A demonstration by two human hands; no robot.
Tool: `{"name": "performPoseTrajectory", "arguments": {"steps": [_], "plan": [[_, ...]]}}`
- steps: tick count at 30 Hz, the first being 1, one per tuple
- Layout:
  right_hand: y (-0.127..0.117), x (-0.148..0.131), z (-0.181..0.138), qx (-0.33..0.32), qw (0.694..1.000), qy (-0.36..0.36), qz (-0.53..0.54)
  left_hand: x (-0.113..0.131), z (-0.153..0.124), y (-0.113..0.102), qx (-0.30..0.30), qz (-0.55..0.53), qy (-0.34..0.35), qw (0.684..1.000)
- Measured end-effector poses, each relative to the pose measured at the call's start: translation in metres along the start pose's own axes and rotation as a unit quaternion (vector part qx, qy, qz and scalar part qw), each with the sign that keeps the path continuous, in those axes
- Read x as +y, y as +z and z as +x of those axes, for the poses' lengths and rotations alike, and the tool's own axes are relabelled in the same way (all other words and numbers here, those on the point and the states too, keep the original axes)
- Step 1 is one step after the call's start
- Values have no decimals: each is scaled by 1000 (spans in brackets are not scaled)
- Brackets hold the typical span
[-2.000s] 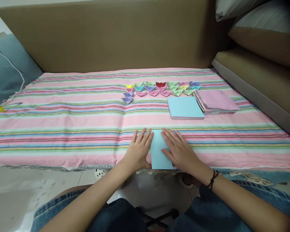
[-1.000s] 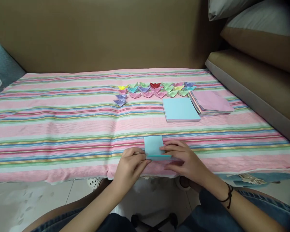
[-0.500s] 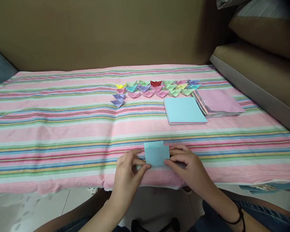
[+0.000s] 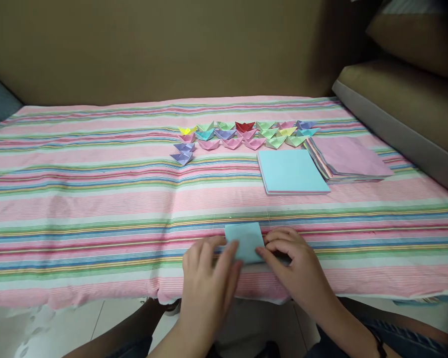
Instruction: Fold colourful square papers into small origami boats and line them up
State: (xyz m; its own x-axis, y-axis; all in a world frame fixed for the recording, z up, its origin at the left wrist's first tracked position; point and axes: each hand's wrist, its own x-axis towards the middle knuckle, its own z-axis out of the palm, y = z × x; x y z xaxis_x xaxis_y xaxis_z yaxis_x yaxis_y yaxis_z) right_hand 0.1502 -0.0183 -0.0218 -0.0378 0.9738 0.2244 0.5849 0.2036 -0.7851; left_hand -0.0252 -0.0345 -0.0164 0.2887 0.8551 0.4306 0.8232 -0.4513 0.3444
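Note:
A small folded light-blue paper (image 4: 245, 239) lies near the front edge of the striped cloth. My left hand (image 4: 208, 278) lies over its lower left part, fingers laid flat on the fold. My right hand (image 4: 296, 266) pinches its right edge with curled fingers. Beyond it sits a stack of light-blue square sheets (image 4: 291, 170), with a second stack topped by pink sheets (image 4: 349, 157) to its right. Several small folded paper boats (image 4: 242, 134) in many colours stand in rows behind the stacks.
The pink striped cloth (image 4: 97, 199) covers a low surface whose front edge is just under my hands. A brown padded backrest (image 4: 153, 49) rises behind. Brown cushions (image 4: 406, 99) are piled at the right. Tiled floor and my knees show below.
The long blue strip has been folded in half upward into a small square. My left hand has moved from its side onto the fold. The camera tilted down slightly.

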Motion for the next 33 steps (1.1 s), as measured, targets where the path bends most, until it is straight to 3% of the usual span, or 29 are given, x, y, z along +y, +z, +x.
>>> {"name": "performPoseTrajectory", "arguments": {"steps": [3,5,18,33], "plan": [[0,0,0,-6,1000,-10,-5,7,-4,4,-10,60,119,991],[0,0,-1,-4,1000,-15,-11,10,-8,9,-41,87,145,985],[2,-1,0,4,996,-29,-84,12,-13,21,-87,178,149,969],[4,-8,10,-22,981,-30,-191,17,-12,24,-98,170,100,975]]}}
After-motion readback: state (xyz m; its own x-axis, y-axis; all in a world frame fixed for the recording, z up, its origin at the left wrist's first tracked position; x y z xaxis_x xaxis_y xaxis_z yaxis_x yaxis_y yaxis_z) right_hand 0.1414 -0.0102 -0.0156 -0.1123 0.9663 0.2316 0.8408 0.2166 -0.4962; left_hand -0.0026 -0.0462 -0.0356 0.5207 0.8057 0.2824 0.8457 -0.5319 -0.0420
